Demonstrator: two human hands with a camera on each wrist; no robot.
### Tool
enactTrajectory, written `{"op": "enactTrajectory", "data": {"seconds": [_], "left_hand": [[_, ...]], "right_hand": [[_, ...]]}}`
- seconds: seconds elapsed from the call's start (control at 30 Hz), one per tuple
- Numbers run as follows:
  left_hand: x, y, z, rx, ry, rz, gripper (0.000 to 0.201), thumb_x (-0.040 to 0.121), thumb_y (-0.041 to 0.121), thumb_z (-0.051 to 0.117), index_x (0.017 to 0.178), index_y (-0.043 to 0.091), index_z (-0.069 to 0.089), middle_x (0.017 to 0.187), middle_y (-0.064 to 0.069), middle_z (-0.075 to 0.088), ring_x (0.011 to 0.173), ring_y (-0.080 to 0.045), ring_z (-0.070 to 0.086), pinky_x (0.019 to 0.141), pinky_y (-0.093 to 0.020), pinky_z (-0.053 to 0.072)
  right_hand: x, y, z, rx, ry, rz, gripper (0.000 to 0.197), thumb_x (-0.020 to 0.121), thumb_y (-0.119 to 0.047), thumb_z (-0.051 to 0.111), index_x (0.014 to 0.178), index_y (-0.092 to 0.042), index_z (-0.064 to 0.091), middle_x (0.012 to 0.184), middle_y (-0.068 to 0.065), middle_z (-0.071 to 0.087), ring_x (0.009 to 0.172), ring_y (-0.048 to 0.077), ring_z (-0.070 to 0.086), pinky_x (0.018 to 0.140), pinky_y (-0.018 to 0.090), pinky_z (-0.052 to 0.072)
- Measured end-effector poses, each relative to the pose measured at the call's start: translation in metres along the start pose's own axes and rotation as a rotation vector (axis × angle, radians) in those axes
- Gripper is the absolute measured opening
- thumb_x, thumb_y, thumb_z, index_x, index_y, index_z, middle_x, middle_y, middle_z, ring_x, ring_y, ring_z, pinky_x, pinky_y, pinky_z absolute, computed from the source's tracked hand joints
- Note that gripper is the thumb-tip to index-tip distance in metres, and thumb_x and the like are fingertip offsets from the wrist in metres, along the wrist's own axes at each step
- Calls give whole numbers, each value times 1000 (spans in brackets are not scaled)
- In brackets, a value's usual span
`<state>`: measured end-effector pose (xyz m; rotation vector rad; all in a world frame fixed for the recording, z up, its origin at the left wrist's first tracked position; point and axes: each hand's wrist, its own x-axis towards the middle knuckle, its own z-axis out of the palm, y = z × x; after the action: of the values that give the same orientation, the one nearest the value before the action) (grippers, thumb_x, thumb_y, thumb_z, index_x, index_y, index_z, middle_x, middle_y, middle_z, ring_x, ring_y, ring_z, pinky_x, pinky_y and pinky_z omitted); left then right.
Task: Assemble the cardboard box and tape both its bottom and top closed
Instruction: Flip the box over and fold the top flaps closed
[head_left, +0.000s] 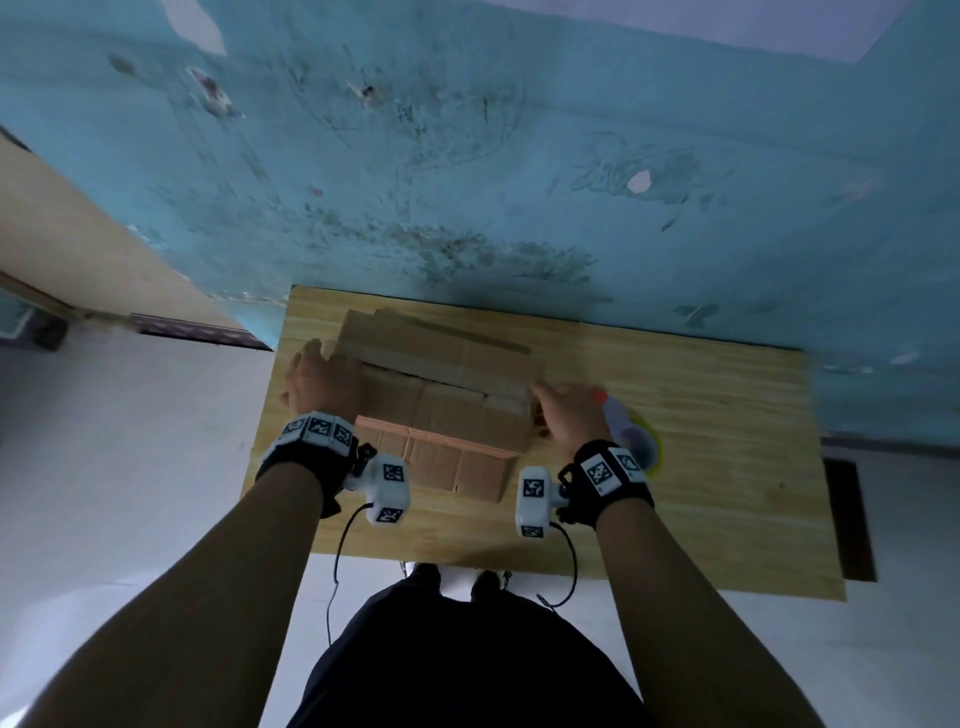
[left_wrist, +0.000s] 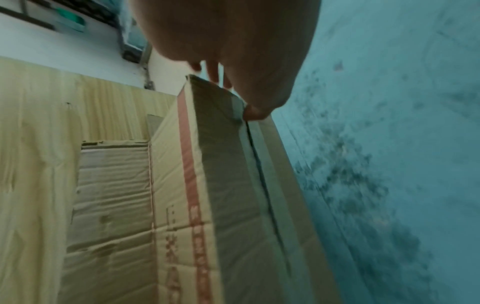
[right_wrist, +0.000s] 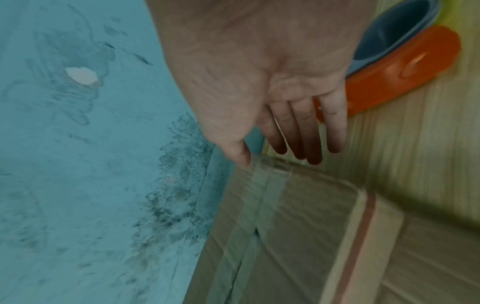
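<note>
A brown cardboard box (head_left: 447, 410) stands on the wooden table (head_left: 701, 441), its upper face closed, with a strip of tape (left_wrist: 249, 154) along the middle seam. One loose flap (head_left: 452, 470) lies flat on the table at the near side. My left hand (head_left: 322, 379) is on the box's left end. Its thumb tip touches the taped seam and its fingers (left_wrist: 215, 74) reach past the end edge. My right hand (head_left: 566, 410) hangs by the box's right end (right_wrist: 298, 226), its fingers (right_wrist: 298, 133) straight and holding nothing.
A tape dispenser (head_left: 631, 431) in orange, blue and yellow lies on the table just right of my right hand, and its orange part (right_wrist: 402, 72) shows in the right wrist view. A stained blue wall (head_left: 467, 156) rises behind the table. White floor lies to the left.
</note>
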<state>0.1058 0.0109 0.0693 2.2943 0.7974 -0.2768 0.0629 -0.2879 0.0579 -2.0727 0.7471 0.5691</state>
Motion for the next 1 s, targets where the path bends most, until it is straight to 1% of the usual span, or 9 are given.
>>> {"op": "enactTrajectory", "data": {"seconds": [0.13, 0.27, 0.4, 0.57, 0.63, 0.7, 0.77, 0.9, 1.0], "left_hand": [[-3, -8, 5, -99, -37, 2, 48, 100, 19, 59, 147, 15, 58, 139, -19, 65, 128, -41, 58, 101, -44, 48], [-16, -18, 9, -167, -39, 6, 55, 89, 32, 69, 142, 19, 62, 134, -12, 66, 124, -37, 57, 103, -53, 51], [-29, -21, 9, -236, 7, 24, 53, 84, 32, 83, 132, 15, 68, 124, -9, 70, 114, -30, 64, 91, -40, 52], [-42, -23, 6, -307, 96, 57, 52, 86, 29, 84, 131, 8, 68, 127, -11, 61, 114, -29, 60, 99, -45, 53], [-46, -22, 5, -329, 129, 59, 49, 88, 27, 83, 130, 8, 69, 126, -10, 59, 115, -30, 59, 100, -46, 52], [-52, -21, 4, -352, 153, 72, 45, 90, 26, 80, 130, 8, 70, 124, -9, 59, 116, -31, 59, 102, -50, 52], [-58, -21, 3, -367, 157, 86, 42, 95, 23, 75, 133, 8, 69, 126, -11, 61, 117, -31, 60, 104, -52, 52], [-74, -15, 6, -376, 152, 62, 49, 99, 36, 67, 142, 13, 62, 132, -11, 56, 121, -32, 55, 104, -54, 50], [-85, -10, 4, -408, 208, 16, 49, 99, 52, 60, 128, 12, 62, 124, -8, 59, 113, -31, 59, 94, -48, 49]], "right_hand": [[-15, 7, 27, 24, 70, -18, 40, 99, -48, 69, 93, -8, 72, 89, 6, 73, 84, 28, 71, 75, 39, 56], [-22, 10, 26, -36, 169, -80, 45, 89, -51, 79, 81, -7, 77, 78, 6, 77, 71, 26, 74, 58, 38, 56], [-26, 7, 8, -28, 212, -57, 38, 86, -51, 84, 73, -17, 73, 74, 1, 74, 67, 22, 70, 51, 27, 42], [-32, 9, 1, 85, 288, -102, 40, 82, -48, 88, 104, -16, 84, 87, -1, 80, 74, 15, 73, 55, 24, 49], [-36, 9, 1, 98, 311, -133, 35, 85, -47, 86, 103, -17, 85, 82, -3, 77, 71, 13, 71, 56, 26, 51], [-41, 10, -3, 123, 335, -155, 33, 88, -46, 83, 100, -15, 85, 81, 0, 77, 75, 20, 73, 65, 34, 59], [-45, 9, -6, 130, 347, -183, 33, 91, -44, 80, 94, -12, 84, 81, 6, 78, 80, 28, 74, 68, 38, 58], [-57, -7, -12, 119, 360, -190, 55, 101, -56, 61, 74, -9, 68, 63, 2, 60, 63, 27, 59, 50, 29, 32], [-64, -26, -19, 198, 387, -121, 75, 104, -70, 42, 76, -3, 61, 66, 2, 56, 60, 21, 51, 55, 32, 30]]}}
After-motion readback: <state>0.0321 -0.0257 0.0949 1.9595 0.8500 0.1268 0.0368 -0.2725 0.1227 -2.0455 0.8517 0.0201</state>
